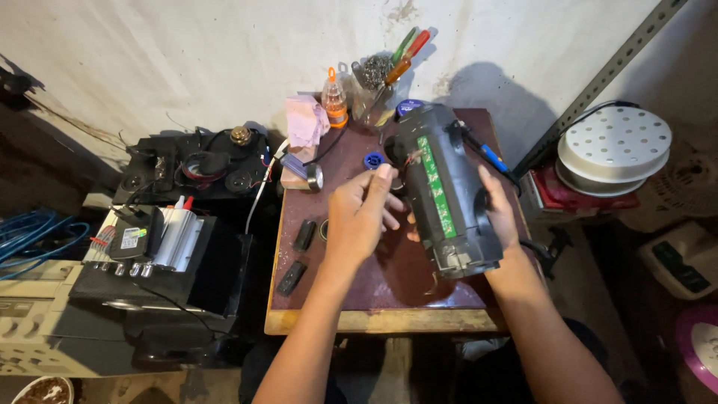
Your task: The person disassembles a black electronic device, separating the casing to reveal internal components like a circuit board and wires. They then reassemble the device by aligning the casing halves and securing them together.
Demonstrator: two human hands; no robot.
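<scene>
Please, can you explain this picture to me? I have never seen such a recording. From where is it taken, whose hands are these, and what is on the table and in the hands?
There is one picture, from a camera on a person's head, looking down at their own two bare hands over a small table against a wall.

The right hand grips a black cylindrical device, tilted above the table. A green circuit board shows along its open side. The left hand reaches toward the device's end, fingertips near some wires; whether it holds something I cannot tell.

On the table lie two small black parts, a tape roll, a small bottle with orange cap, a pink cloth and a jar of screwdrivers. Left of the table sit more electronic devices.
</scene>
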